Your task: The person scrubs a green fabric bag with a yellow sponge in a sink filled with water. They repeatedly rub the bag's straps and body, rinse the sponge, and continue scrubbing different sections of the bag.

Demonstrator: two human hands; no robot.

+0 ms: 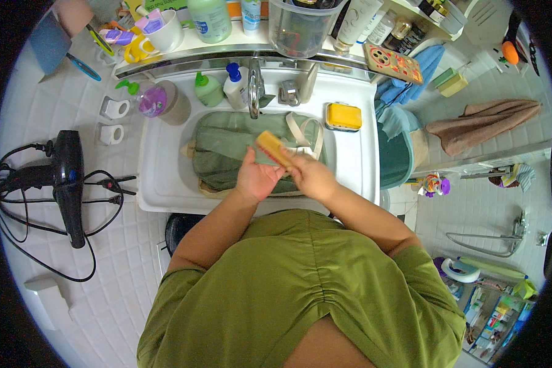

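A green fabric bag (pixel 221 152) with pale straps lies in the white sink basin (pixel 165 184), under the chrome faucet (pixel 254 92). My right hand (pixel 310 177) is closed around a yellow scrubbing brush (pixel 273 148) with reddish bristles, which is tilted over the bag. My left hand (pixel 259 177) is turned palm up beside the brush, fingers apart, close to my right fingertips. Whether it touches the brush cannot be told. A yellow bar of soap (pixel 344 116) rests in a soap dish on the right rim of the sink.
Behind the basin stand a green pump bottle (pixel 209 90), a white pump bottle (pixel 235 87) and a purple bottle (pixel 154 102). A phone (pixel 393 64) leans over the shelf edge. A teal bucket (pixel 395 152) is right of the sink; a black hair dryer (pixel 69 179) hangs left.
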